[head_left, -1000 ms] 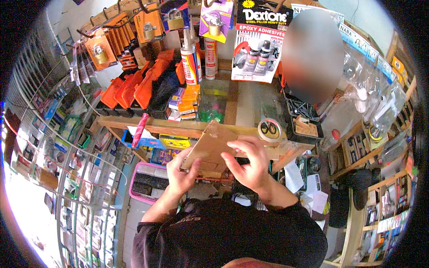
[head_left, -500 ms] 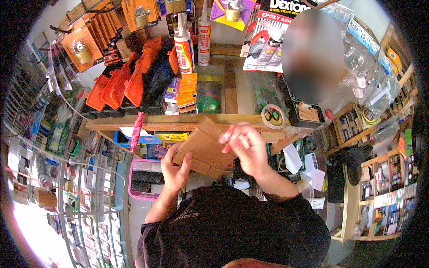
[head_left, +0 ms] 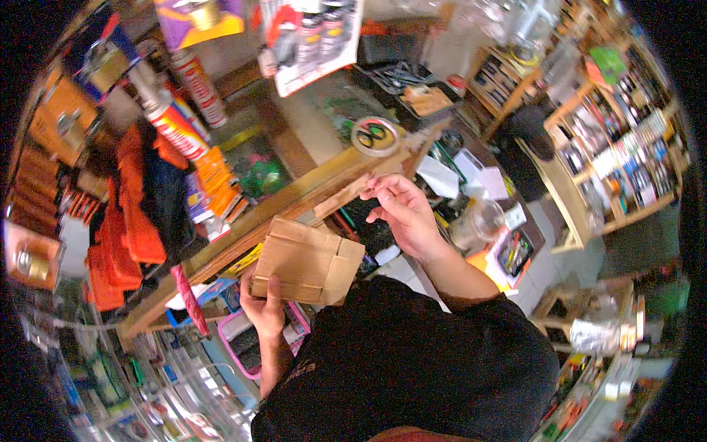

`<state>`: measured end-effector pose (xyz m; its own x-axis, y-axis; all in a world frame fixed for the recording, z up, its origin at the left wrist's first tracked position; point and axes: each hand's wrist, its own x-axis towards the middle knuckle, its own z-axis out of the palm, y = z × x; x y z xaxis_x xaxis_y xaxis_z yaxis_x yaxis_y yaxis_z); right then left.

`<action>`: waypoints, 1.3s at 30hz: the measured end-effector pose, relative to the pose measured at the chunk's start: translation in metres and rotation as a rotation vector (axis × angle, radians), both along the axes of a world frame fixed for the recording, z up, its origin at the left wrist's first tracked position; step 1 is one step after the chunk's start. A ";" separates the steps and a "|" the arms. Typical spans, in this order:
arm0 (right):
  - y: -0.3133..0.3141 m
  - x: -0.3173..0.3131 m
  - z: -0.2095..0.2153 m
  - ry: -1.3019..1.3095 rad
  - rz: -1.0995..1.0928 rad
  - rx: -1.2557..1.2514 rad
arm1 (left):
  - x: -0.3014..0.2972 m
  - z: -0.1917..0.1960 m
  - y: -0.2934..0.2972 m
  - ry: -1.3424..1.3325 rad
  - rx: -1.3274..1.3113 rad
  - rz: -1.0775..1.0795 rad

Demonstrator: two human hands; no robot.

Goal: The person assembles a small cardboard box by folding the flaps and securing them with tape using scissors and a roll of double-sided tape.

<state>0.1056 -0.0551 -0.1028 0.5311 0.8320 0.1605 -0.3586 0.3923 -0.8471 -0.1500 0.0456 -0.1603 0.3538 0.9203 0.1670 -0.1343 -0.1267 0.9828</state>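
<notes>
A flat brown cardboard box [head_left: 294,258], with creased flaps on its upper face, is in my left hand [head_left: 264,308]. The thumb lies over its near face, and the other fingers are partly hidden behind it. Off the box's upper right, my right hand [head_left: 403,217] hovers in front of the wooden counter edge [head_left: 328,195]. Its fingers are bent but apart, and I see nothing between them. Just beyond that hand, a roll of tape [head_left: 377,152] lies on the counter with black scissor-like loops showing inside its ring.
Orange plastic cases [head_left: 136,214], sealant tubes [head_left: 173,127] and small orange boxes [head_left: 217,180] crowd the counter's left. A black tray [head_left: 412,92] sits at the back. Below the counter is a pink-rimmed basket [head_left: 234,353]. Shelves of goods [head_left: 626,162] stand at right.
The whole view has swung to the right. My right hand has come away from the cardboard box, which stays in my left hand and now lies more level.
</notes>
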 end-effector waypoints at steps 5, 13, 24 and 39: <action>-0.035 0.021 -0.032 -0.095 -0.312 -0.194 | 0.006 -0.001 0.006 0.105 0.047 -0.084; -0.044 0.079 -0.079 -0.229 -0.831 -0.283 | 0.018 0.011 -0.004 0.146 0.110 -0.063; 0.046 0.168 -0.128 -0.577 -1.127 -0.199 | 0.048 0.005 -0.021 -0.063 0.007 0.103; 0.042 0.185 -0.148 -0.363 -0.862 -0.274 | 0.084 0.011 -0.047 -0.026 0.007 0.154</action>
